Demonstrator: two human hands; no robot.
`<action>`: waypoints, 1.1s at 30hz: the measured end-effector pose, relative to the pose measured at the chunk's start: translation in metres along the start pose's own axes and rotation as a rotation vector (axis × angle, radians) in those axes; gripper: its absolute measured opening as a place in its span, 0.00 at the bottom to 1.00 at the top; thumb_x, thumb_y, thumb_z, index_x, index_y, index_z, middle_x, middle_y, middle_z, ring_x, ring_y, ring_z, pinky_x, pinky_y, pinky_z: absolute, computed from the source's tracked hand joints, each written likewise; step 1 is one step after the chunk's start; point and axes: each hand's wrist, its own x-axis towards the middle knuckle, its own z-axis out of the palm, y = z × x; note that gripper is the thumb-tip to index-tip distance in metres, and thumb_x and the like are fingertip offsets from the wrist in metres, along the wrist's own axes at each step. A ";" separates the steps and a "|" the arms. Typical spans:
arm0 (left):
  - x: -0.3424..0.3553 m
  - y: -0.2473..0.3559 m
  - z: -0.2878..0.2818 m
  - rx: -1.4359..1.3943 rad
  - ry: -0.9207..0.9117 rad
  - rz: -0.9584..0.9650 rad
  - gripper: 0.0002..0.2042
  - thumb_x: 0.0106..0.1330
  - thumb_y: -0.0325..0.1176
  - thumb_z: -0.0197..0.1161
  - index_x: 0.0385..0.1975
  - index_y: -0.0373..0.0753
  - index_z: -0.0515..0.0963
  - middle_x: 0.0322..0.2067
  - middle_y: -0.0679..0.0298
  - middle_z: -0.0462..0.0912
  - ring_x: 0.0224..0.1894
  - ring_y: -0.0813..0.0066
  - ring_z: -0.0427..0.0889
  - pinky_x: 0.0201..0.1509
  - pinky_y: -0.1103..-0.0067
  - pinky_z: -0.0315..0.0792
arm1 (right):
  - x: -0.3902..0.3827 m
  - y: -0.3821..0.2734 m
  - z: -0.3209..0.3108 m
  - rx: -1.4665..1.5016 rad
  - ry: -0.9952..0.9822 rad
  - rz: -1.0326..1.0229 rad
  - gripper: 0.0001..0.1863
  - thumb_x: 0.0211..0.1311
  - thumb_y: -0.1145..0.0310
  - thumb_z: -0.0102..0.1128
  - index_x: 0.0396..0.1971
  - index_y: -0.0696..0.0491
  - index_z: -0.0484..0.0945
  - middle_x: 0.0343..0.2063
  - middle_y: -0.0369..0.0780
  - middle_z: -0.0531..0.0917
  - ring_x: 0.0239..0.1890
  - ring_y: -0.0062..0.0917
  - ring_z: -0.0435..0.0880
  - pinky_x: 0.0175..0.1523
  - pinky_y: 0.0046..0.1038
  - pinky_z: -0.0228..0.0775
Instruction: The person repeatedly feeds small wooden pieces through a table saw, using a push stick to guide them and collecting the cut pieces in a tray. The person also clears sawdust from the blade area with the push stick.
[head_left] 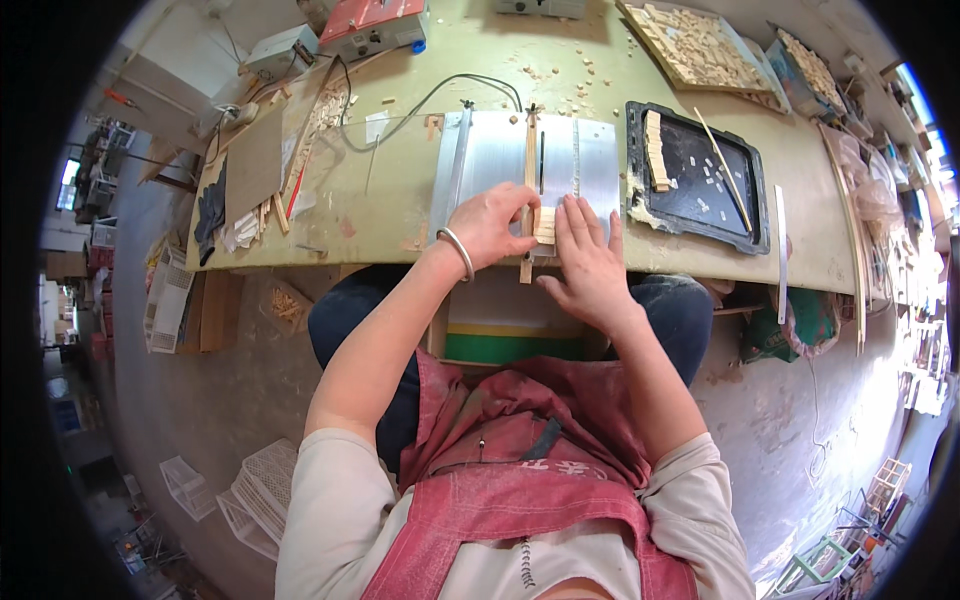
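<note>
A row of small pale wooden pieces (545, 226) lies on a silvery metal plate (480, 165) at the front of the bench. My left hand (490, 225), with a metal bangle at its wrist, is curled at the row's left side. Its thumb and forefinger close on the pieces' ends, though the grip is partly hidden. My right hand (592, 255) rests flat with fingers stretched forward, its fingertips on the plate beside the row's right side. A narrow wooden strip (531, 160) runs front to back along the plate, beside a thin dark slot (543, 160).
To the right, a black tray (700, 170) holds a row of wooden pieces, a thin stick and small chips. A board heaped with wooden pieces (700, 48) lies behind it. A dark cable (430, 100) crosses the bench. Cardboard (255, 170) and a dark glove (211, 215) lie left.
</note>
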 end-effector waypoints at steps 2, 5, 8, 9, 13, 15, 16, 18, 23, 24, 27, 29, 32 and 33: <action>-0.001 0.000 -0.001 0.007 0.002 0.001 0.20 0.56 0.38 0.77 0.48 0.45 0.81 0.40 0.59 0.83 0.41 0.60 0.85 0.47 0.66 0.81 | 0.007 0.009 -0.013 0.079 0.028 -0.007 0.45 0.54 0.57 0.76 0.70 0.58 0.69 0.70 0.47 0.71 0.74 0.41 0.65 0.78 0.54 0.48; 0.000 0.004 -0.004 0.005 -0.019 -0.026 0.21 0.56 0.38 0.77 0.49 0.45 0.81 0.40 0.60 0.83 0.41 0.61 0.86 0.48 0.66 0.81 | 0.017 0.020 -0.020 0.157 0.150 -0.025 0.30 0.56 0.64 0.76 0.60 0.52 0.81 0.53 0.39 0.81 0.59 0.37 0.76 0.65 0.43 0.63; 0.000 0.005 -0.004 0.020 -0.033 -0.040 0.22 0.55 0.38 0.77 0.50 0.45 0.81 0.41 0.60 0.83 0.42 0.61 0.86 0.49 0.66 0.81 | 0.023 0.026 -0.014 0.201 0.080 -0.046 0.27 0.57 0.64 0.75 0.58 0.49 0.83 0.50 0.37 0.81 0.56 0.35 0.77 0.64 0.41 0.64; -0.001 0.004 -0.003 -0.031 -0.006 -0.032 0.22 0.55 0.37 0.77 0.50 0.45 0.81 0.41 0.60 0.83 0.42 0.61 0.86 0.49 0.66 0.81 | 0.022 0.026 -0.013 0.180 0.100 -0.064 0.26 0.57 0.65 0.75 0.58 0.49 0.84 0.49 0.37 0.81 0.56 0.35 0.77 0.64 0.41 0.64; -0.005 0.000 0.001 -0.135 0.031 -0.007 0.21 0.55 0.36 0.77 0.50 0.45 0.81 0.42 0.59 0.83 0.43 0.61 0.86 0.50 0.66 0.82 | 0.020 0.021 -0.003 0.109 0.171 -0.094 0.23 0.57 0.67 0.74 0.56 0.47 0.85 0.46 0.36 0.81 0.53 0.34 0.78 0.62 0.40 0.64; -0.004 -0.002 0.002 -0.111 0.024 -0.006 0.21 0.55 0.36 0.77 0.49 0.45 0.81 0.42 0.59 0.83 0.43 0.60 0.86 0.50 0.66 0.82 | 0.018 0.018 -0.002 0.122 0.203 -0.076 0.22 0.57 0.68 0.73 0.54 0.47 0.85 0.46 0.36 0.81 0.53 0.35 0.78 0.61 0.40 0.65; -0.003 -0.002 0.003 -0.086 0.024 -0.006 0.21 0.55 0.36 0.77 0.49 0.45 0.81 0.42 0.59 0.83 0.43 0.60 0.86 0.50 0.66 0.82 | 0.016 0.017 -0.005 0.148 0.223 -0.061 0.22 0.57 0.69 0.73 0.54 0.48 0.85 0.45 0.36 0.81 0.52 0.35 0.78 0.61 0.40 0.65; -0.003 -0.001 0.003 -0.063 0.021 -0.014 0.21 0.55 0.36 0.77 0.48 0.45 0.81 0.42 0.59 0.83 0.44 0.59 0.87 0.50 0.66 0.82 | 0.015 0.016 -0.005 0.201 0.245 -0.046 0.20 0.56 0.70 0.73 0.51 0.49 0.85 0.45 0.37 0.81 0.51 0.35 0.78 0.60 0.40 0.65; -0.001 0.000 0.003 -0.060 0.016 -0.032 0.20 0.55 0.36 0.77 0.48 0.45 0.81 0.41 0.59 0.83 0.44 0.58 0.86 0.50 0.65 0.81 | 0.016 0.019 0.008 0.278 0.273 -0.116 0.15 0.56 0.71 0.73 0.44 0.51 0.86 0.42 0.37 0.81 0.49 0.37 0.79 0.58 0.39 0.66; -0.002 0.000 0.003 -0.071 0.018 -0.034 0.20 0.55 0.36 0.77 0.48 0.45 0.81 0.41 0.59 0.83 0.44 0.58 0.86 0.50 0.65 0.81 | 0.016 0.019 0.008 0.293 0.267 -0.118 0.14 0.56 0.71 0.73 0.44 0.51 0.86 0.41 0.37 0.81 0.48 0.37 0.79 0.58 0.39 0.66; -0.004 -0.001 0.003 -0.085 0.024 -0.041 0.20 0.55 0.36 0.77 0.48 0.45 0.81 0.41 0.59 0.83 0.43 0.58 0.86 0.49 0.65 0.81 | 0.013 0.018 0.002 0.321 0.276 -0.107 0.12 0.56 0.72 0.72 0.41 0.51 0.87 0.40 0.38 0.81 0.47 0.36 0.79 0.56 0.39 0.67; -0.005 -0.001 0.003 -0.072 0.025 -0.048 0.20 0.55 0.36 0.77 0.48 0.45 0.81 0.41 0.59 0.83 0.43 0.58 0.86 0.49 0.65 0.81 | 0.010 0.015 -0.001 0.323 0.314 -0.073 0.11 0.56 0.72 0.72 0.40 0.51 0.86 0.39 0.38 0.81 0.47 0.36 0.79 0.55 0.39 0.67; -0.002 -0.001 0.006 -0.080 0.036 -0.025 0.20 0.54 0.36 0.77 0.47 0.45 0.81 0.41 0.59 0.83 0.43 0.59 0.86 0.49 0.65 0.81 | 0.010 0.017 0.007 0.339 0.304 -0.092 0.10 0.56 0.73 0.72 0.39 0.52 0.86 0.37 0.38 0.81 0.46 0.36 0.80 0.55 0.38 0.68; -0.002 -0.001 0.006 -0.088 0.035 -0.023 0.20 0.54 0.36 0.77 0.47 0.45 0.81 0.41 0.60 0.83 0.43 0.59 0.86 0.49 0.66 0.81 | 0.009 0.015 0.009 0.334 0.304 -0.099 0.10 0.56 0.73 0.72 0.38 0.52 0.86 0.37 0.38 0.81 0.46 0.36 0.80 0.55 0.38 0.68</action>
